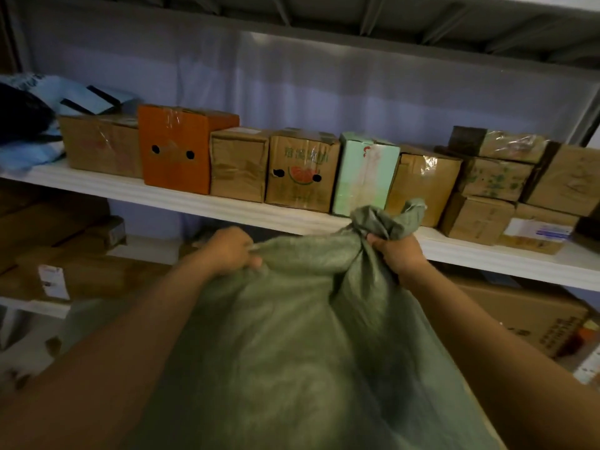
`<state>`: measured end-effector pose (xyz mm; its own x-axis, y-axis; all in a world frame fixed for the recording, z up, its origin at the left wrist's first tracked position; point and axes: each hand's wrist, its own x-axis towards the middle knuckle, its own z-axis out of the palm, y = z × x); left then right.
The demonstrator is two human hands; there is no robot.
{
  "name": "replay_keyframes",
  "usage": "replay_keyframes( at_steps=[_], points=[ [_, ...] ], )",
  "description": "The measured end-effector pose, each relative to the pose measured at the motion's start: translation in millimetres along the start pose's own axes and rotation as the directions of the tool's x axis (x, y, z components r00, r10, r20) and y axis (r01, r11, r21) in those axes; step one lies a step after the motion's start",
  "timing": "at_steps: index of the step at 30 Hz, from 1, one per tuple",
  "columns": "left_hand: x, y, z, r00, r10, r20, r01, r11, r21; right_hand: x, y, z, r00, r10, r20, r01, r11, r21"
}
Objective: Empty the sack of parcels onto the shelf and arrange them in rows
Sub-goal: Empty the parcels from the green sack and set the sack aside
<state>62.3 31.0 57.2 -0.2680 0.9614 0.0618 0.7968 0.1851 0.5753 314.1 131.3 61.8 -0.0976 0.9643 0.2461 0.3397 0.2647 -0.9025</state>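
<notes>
Sack [308, 336] gripped: left hand [232, 250], right hand [401, 254] | shelf [194, 203] front edge bare

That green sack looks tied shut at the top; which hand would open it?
Probably the right hand: it grips the sack just under the bunched neck. The left hand holds loose cloth farther from it.

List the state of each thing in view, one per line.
sack: full, neck bunched shut, held below the shelf edge
left hand: gripping the sack's cloth
right hand: clamped on the sack's neck
shelf: lined with boxes
orange box: upright, taped shut
pale green box: upright, closed
</notes>
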Motion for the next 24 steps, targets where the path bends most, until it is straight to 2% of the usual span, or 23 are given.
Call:
replay_keyframes(
  at_steps=[1,2,4,6,8,10,11,12,13,14,15,17,18,20,22,24],
  points=[
    [1,-5,1,0.999,-0.03,0.023,0.03,1.0,0.007,-4,6,3,1.0,-0.003,0.008,0.003,1.0,-0.012],
    [3,-4,-5,0.999,-0.043,-0.025,0.042,0.998,-0.036,-5,6,6,1.0,-0.011,-0.01,0.011,1.0,0.002],
    [12,10,-25,0.971,-0.073,-0.229,0.031,0.983,-0.18,-5,-10,11,0.997,-0.034,-0.071,0.04,0.995,0.09],
    [16,32,-49,0.91,-0.046,-0.413,-0.104,0.936,-0.335,-2,-33,14,0.993,-0.026,-0.112,0.052,0.971,0.233],
    [14,47,-56,0.86,0.006,-0.511,-0.227,0.9,-0.372,1,-44,13,0.993,-0.026,-0.112,0.057,0.959,0.278],
    [8,45,-43,0.885,0.031,-0.465,-0.217,0.911,-0.351,-1,-38,13,0.996,-0.038,-0.085,0.056,0.975,0.216],
    [8,38,-32,0.936,0.036,-0.351,-0.148,0.944,-0.297,-3,-29,14,0.999,-0.02,-0.049,0.028,0.987,0.16],
    [6,30,-19,0.984,0.026,-0.177,-0.056,0.985,-0.165,-6,-19,17,1.0,0.016,-0.006,-0.015,0.995,0.094],
    [2,22,-10,1.0,-0.008,0.0,0.008,1.0,-0.021,-9,-11,19,0.998,0.058,0.037,-0.059,0.998,0.038],
    [2,16,-6,0.997,-0.041,0.066,0.038,0.999,0.036,-10,-5,20,0.994,0.093,0.057,-0.094,0.995,0.013],
    [3,17,-11,0.998,-0.055,0.039,0.055,0.998,-0.004,-9,-4,19,0.993,0.106,0.05,-0.108,0.994,0.035],
    [6,28,-32,0.984,-0.092,-0.155,0.052,0.967,-0.248,-3,-17,15,0.994,0.108,-0.002,-0.106,0.976,0.19],
    [9,37,-43,0.959,-0.099,-0.265,-0.003,0.933,-0.359,0,-26,13,0.995,0.1,-0.027,-0.089,0.958,0.272],
    [11,58,-56,0.917,-0.067,-0.392,-0.119,0.894,-0.432,-1,-47,14,0.996,0.09,-0.023,-0.075,0.926,0.371],
    [9,71,-50,0.908,-0.014,-0.419,-0.17,0.901,-0.4,-10,-56,19,0.995,0.034,0.089,-0.07,0.894,0.442],
    [10,77,-28,0.952,-0.004,-0.305,-0.13,0.899,-0.417,-28,-50,33,0.938,-0.015,0.345,-0.157,0.872,0.464]
  ],
)
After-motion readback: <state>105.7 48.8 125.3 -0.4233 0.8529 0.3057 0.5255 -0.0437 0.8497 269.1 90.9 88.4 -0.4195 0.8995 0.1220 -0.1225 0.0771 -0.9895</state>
